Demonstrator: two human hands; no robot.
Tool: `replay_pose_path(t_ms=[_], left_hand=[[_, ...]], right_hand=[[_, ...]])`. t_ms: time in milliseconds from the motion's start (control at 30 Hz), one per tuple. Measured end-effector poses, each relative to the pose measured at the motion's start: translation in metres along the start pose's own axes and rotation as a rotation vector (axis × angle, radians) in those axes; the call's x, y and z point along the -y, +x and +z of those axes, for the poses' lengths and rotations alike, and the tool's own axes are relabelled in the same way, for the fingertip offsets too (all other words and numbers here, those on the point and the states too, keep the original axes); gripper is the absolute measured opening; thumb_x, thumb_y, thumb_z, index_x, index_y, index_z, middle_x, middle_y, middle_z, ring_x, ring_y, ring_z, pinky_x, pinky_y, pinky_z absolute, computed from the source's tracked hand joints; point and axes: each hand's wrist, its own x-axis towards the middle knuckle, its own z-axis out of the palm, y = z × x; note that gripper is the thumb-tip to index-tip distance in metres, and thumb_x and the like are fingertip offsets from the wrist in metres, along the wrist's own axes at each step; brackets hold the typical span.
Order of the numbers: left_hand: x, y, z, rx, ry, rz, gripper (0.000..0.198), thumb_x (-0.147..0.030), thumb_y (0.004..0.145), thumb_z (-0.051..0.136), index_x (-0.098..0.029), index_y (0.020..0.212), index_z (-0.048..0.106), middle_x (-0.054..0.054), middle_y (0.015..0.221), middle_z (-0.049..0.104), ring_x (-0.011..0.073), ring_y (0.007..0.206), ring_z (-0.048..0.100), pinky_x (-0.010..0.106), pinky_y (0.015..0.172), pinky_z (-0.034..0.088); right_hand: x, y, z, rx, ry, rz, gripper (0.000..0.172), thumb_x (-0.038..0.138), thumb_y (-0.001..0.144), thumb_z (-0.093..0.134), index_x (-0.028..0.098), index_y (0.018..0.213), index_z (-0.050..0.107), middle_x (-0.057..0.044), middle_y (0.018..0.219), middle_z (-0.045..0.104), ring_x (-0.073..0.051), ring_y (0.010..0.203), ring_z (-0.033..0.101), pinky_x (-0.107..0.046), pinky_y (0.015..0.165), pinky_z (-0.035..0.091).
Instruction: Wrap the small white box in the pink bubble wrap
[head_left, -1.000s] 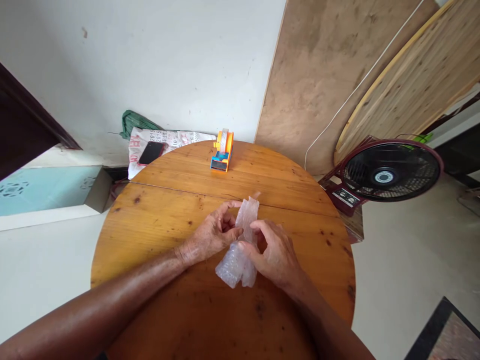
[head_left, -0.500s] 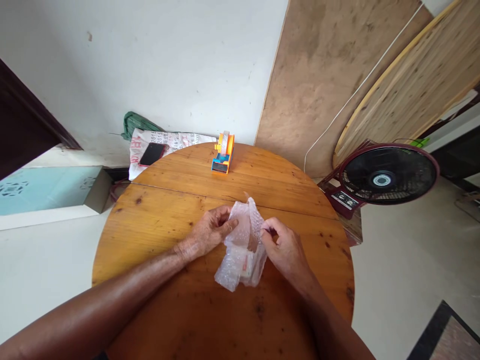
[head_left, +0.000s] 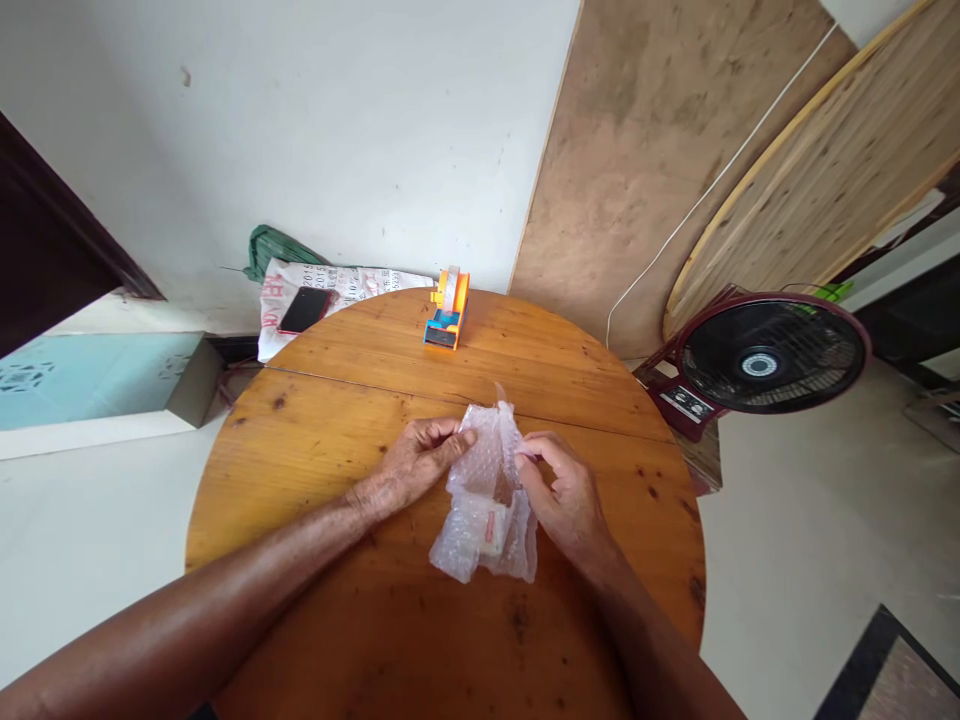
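A crumpled sheet of clear bubble wrap [head_left: 484, 500] lies on the round wooden table [head_left: 337, 400], with a small pale item showing inside it. My left hand [head_left: 416, 462] pinches the wrap's upper left edge with thumb and fingers. My right hand [head_left: 566, 495] grips the upper right edge, fingers curled. Both hands hold the top of the wrap a little above the table while its lower part rests on the wood.
An orange and blue tape dispenser [head_left: 448, 308] stands at the table's far edge. Behind the table, a dark phone [head_left: 304, 308] lies on a printed sack. A black floor fan [head_left: 765, 355] stands to the right, in front of wooden boards leaning on the wall.
The bubble wrap was bunched between both hands and has been spread open, showing the item inside. My right hand moved right and up along the wrap's edge.
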Motion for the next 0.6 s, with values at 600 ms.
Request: replay_pose_path(t_ms=[600], left_hand=[[0.005, 0.01, -0.012, -0.166, -0.013, -0.091, 0.044, -0.054, 0.079, 0.06, -0.018, 0.059, 0.048, -0.004, 0.049, 0.043, 0.0088, 0.045, 0.037, 0.023, 0.045, 0.03]], right_hand=[[-0.013, 0.007, 0.002, -0.119, 0.752, 0.468, 0.019, 0.035, 0.077, 0.067, 0.019, 0.068, 0.059, 0.003, 0.068, 0.056, -0.014, 0.067, 0.049, -0.026, 0.067, 0.038]])
